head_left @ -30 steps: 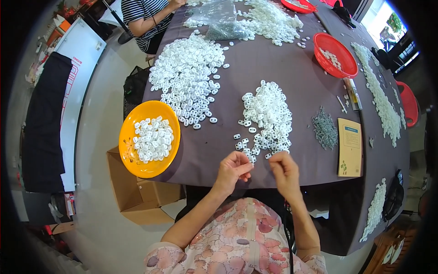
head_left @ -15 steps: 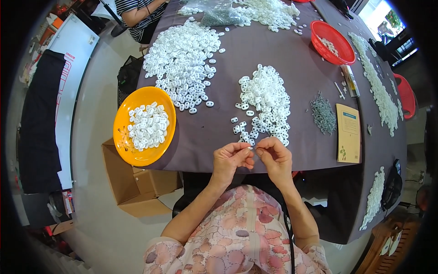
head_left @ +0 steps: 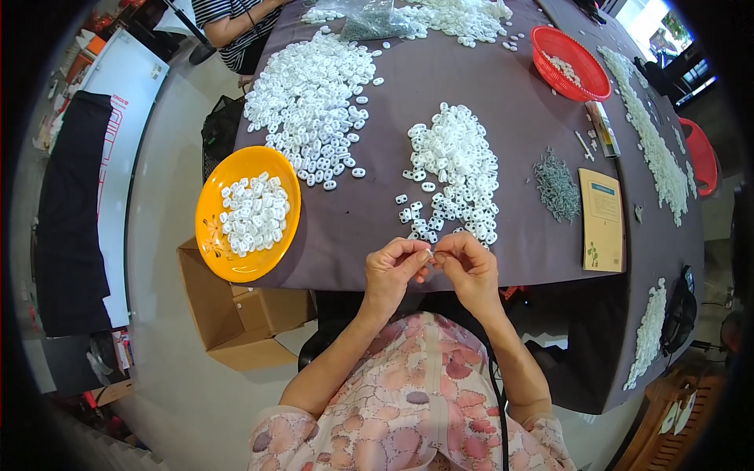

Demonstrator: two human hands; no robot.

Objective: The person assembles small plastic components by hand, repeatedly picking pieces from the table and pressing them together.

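Both my hands meet over the table's front edge, fingertips almost touching. My left hand [head_left: 390,271] pinches a small white plastic piece [head_left: 429,253], mostly covered by the fingers. Against it, my right hand [head_left: 469,271] closes thumb and forefinger; whatever they pinch is too small to make out. Just beyond the fingertips lies a heap of white oval plastic pieces with two holes [head_left: 455,157]. A pile of small grey parts [head_left: 556,184] sits to the right of it. On the left, an orange plate [head_left: 210,235] bears a mound of similar white pieces.
A larger white heap [head_left: 310,94] spreads at the back left. To the right are a tan booklet [head_left: 602,224], a narrow box [head_left: 602,129] and a red basket [head_left: 585,82]. A cardboard box [head_left: 216,314] stands below the plate. Another person's arm [head_left: 236,27] shows at the far left.
My right hand has shifted slightly left, bringing its fingertips up against the white piece in my left hand. The whole view has moved a little.
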